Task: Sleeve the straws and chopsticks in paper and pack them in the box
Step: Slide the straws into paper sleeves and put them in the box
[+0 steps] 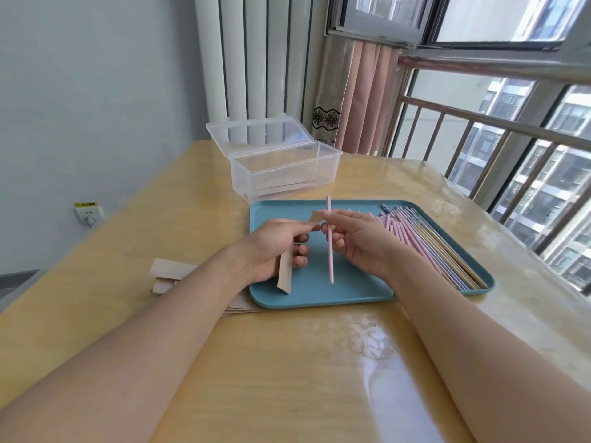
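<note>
open box (281, 167) beyond tray (319, 295), straws and chopsticks (425, 244) crowding tray's right

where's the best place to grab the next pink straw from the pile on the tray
Probably its far end: the pink straws fan apart there, while nearer the tray edge they lie packed against the chopsticks. Pinch one tip from above with the right hand, which works beside them.

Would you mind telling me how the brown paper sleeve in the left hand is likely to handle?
The brown paper sleeve looks thin and light, pinched easily by the left hand. It hangs fairly straight, so it probably keeps some stiffness, yet would likely crease if squeezed.
</note>
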A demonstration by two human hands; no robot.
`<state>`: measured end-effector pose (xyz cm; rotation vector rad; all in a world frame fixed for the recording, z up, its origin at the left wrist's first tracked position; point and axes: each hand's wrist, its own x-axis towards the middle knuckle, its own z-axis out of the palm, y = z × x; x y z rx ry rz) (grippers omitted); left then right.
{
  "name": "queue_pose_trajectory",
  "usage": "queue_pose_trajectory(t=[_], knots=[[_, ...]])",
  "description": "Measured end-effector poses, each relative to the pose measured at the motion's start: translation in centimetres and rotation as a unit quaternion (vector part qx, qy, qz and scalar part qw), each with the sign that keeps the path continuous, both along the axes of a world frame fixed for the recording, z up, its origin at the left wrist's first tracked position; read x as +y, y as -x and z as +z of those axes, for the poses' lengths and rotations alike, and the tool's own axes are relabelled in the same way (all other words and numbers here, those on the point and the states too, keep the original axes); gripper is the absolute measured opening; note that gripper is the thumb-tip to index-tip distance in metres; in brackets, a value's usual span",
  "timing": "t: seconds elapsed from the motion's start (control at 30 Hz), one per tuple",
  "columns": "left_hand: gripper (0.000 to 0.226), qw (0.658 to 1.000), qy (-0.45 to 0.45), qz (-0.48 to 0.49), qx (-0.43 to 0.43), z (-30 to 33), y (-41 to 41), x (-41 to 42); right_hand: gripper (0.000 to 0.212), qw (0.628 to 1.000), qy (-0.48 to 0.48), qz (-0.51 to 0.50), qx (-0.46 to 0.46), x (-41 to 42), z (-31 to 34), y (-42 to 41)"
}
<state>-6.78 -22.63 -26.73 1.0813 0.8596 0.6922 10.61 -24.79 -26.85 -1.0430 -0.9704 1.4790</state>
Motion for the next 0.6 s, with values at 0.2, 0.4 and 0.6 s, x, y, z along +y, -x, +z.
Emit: queue_pose_trajectory(t=[0.2,0.4,0.6], knots=[[0.015,1.000,-0.015,0.009,-0.009,0.0,0.1,-0.2,0.009,1.000,0.005,-0.018,-0.012,0.1,-0.1,-0.1],[0.017,0.987,0.083,0.002,-0.141,0.7,0.4,-0.1,0.008,0.984,-0.005,-0.126,0.125,0.7,0.4,-1.0],[0.026,0.999,-0.039,0.024,-0.029,0.7,0.5,0.0,0.010,0.954,-0.042,-0.197,0.221,1.1,0.5,-2.1]])
